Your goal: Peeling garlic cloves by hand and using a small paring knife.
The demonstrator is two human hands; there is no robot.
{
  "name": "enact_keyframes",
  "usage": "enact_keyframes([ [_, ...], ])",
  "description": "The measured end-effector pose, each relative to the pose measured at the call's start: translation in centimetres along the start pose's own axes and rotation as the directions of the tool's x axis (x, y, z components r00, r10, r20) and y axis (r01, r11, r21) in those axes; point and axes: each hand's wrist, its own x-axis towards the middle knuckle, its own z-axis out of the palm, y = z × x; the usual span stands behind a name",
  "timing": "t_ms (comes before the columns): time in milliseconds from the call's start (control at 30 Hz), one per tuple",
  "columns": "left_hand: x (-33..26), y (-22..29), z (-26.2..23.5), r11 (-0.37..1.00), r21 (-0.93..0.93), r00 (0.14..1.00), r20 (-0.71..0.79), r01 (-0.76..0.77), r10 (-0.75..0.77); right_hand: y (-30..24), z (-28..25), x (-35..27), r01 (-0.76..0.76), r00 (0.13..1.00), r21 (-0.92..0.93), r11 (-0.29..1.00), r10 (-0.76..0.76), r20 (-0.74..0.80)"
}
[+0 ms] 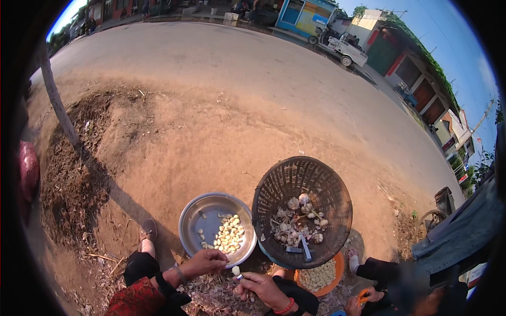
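Note:
My left hand (208, 262) is closed in a pinch by the near rim of a metal basin (185, 231); what its fingertips hold, if anything, is too small to make out. Peeled garlic cloves (230, 234) lie in that basin. My right hand (261, 289), with a red bead bracelet at the wrist, is wrapped around a small metal tool (240, 277), mostly hidden by the fingers. A pale garlic clove (235, 270) shows at the tool's tip, between my hands. Beyond my right hand, a dark woven basket (345, 210) contains garlic bulbs (304, 199) and loose skins.
Two grey-blue bar-like pieces (305, 247) lie in the basket. Under its near side stands an orange basin (339, 266) of peeled cloves. Garlic skins (211, 295) litter the ground. At right, another person's hands (363, 301) hold something orange. A pole (57, 100) stands left.

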Motion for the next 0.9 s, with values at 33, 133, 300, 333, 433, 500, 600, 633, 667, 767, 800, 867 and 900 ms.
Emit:
enact_keyframes([
  [33, -0.1, -0.1, -0.2, 1.0, -0.028, 1.0, -0.013, -0.001, 0.001, 0.5, -0.3, 0.6, 0.007, 0.999, 0.021, 1.0, -0.008, 0.05],
  [133, 0.1, -0.5, -0.7, 0.999, 0.046, 1.0, -0.02, -0.019, 0.02, 0.9, 0.1, 1.4, -0.042, 0.993, 0.039, 0.998, 0.038, 0.11],
  [300, 0.0, -0.3, -0.6, 0.996, 0.078, 0.997, -0.064, -0.037, 0.042, 2.2, 0.9, 3.4, -0.061, 0.983, -0.008, 0.998, 0.061, 0.174],
  [333, 0.1, -0.6, -0.7, 0.996, 0.073, 0.996, -0.063, -0.057, 0.062, 2.2, 1.1, 3.7, -0.062, 0.982, -0.004, 0.998, 0.062, 0.176],
  [433, 0.0, -0.6, -0.8, 0.995, 0.076, 0.993, -0.095, -0.066, 0.073, 1.4, 1.6, 4.5, -0.037, 0.981, -0.007, 0.999, 0.037, 0.188],
  [500, -0.1, -0.3, -0.7, 0.995, 0.083, 0.99, -0.123, -0.057, 0.067, 0.5, 1.8, 4.8, 0.024, 0.984, 0.022, 0.999, -0.028, 0.173],
  [600, -0.1, 0.0, -0.5, 0.962, 0.233, 0.983, -0.084, -0.141, 0.164, 0.8, 1.0, 6.6, 0.09, 0.982, 0.103, 0.991, -0.105, 0.155],
  [633, -0.2, 0.5, -0.3, 0.983, 0.176, 0.993, -0.09, -0.06, 0.077, 0.8, 0.7, 7.1, 0.141, 0.982, 0.108, 0.984, -0.153, 0.114],
  [667, -0.3, 0.8, -0.2, 0.993, 0.116, 0.995, -0.097, 0.022, -0.01, 0.2, 0.4, 7.3, 0.139, 0.982, 0.112, 0.984, -0.151, 0.115],
  [767, 0.3, -0.3, -0.4, 0.996, 0.084, 0.99, -0.141, 0.004, 0.008, 0.0, -0.4, 7.4, 0.185, 0.979, 0.099, 0.978, -0.192, 0.07],
  [800, 0.3, -0.4, -0.4, 0.995, 0.098, 0.983, -0.185, 0.023, -0.005, 0.3, -0.6, 7.1, 0.195, 0.978, 0.09, 0.977, -0.201, 0.063],
  [867, 0.8, -0.4, -0.7, 0.988, 0.15, 0.981, -0.196, 0.018, 0.012, 0.6, -1.3, 7.1, 0.225, 0.974, 0.022, 0.974, -0.224, -0.034],
  [900, 1.1, -0.3, -0.7, 0.976, 0.217, 0.972, -0.223, -0.026, 0.076, 0.6, -1.7, 7.0, 0.227, 0.973, 0.037, 0.973, -0.225, -0.051],
])
